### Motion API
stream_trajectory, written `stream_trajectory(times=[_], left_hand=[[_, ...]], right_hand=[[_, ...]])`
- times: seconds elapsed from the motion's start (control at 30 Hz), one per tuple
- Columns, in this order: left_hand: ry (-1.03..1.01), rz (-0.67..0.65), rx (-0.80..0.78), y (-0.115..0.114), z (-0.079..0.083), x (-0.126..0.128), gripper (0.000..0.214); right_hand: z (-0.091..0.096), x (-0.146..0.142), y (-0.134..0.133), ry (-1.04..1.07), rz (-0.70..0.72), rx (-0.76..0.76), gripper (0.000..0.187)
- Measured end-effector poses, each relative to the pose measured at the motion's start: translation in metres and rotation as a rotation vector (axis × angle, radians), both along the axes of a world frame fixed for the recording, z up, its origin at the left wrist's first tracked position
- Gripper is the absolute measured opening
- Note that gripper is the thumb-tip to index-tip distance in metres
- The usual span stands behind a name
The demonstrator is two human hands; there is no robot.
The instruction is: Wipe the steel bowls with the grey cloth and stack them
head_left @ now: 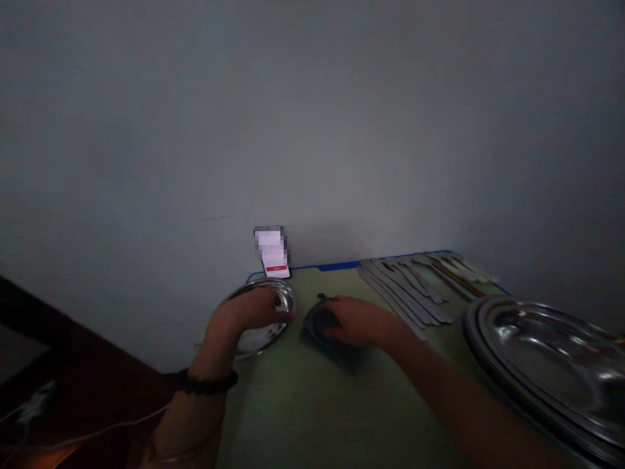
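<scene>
A round shiny metal plate (257,342) lies at the left end of the table, with dark spots or reflections on its inside. Over it is my left hand (251,309), its fingers bent and the thumb apart near the plate's right rim; no object shows between them. Whether the fingertips touch the metal I cannot tell. My right hand (359,320) is closed on a dark grey-green cloth (325,335) that rests bunched on the table just right of the plate. Part of the cloth is hidden under the fingers.
Rows of metal cutlery (398,293) lie at the back right. Stacked metal dishes (541,365) stand at the right edge. A lit phone (274,251) leans on the wall behind the plate. The pale green table (303,417) has a blue edge; a white cable (117,425) hangs lower left.
</scene>
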State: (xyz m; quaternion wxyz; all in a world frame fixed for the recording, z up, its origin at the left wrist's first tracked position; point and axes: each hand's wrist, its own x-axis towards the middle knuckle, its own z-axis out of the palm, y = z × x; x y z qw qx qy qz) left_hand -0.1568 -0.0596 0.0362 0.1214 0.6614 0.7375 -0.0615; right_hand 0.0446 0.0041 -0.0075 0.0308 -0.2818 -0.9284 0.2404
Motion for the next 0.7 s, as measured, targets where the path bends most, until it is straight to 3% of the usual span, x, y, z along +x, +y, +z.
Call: stream_trajectory(times=[0.17, 0.37, 0.57, 0.7], left_hand=[[-0.072, -0.032, -0.145, 0.0, -0.005, 0.006, 0.009], [-0.096, -0.01, -0.053, -0.016, 0.025, 0.001, 0.022], [0.162, 0.068, 0.003, -0.024, 0.031, 0.0, 0.019], [0.21, 0.118, 0.034, -0.026, 0.03, 0.005, 0.024]], right_hand=[[-0.011, -0.011, 0.016, -0.133, 0.082, -0.009, 0.057], [-0.006, -0.001, 0.022, -0.15, 0.121, -0.081, 0.051], [-0.004, 0.0, 0.02, -0.137, 0.107, -0.083, 0.047], [-0.003, 0.002, 0.019, -0.132, 0.094, -0.091, 0.045]])
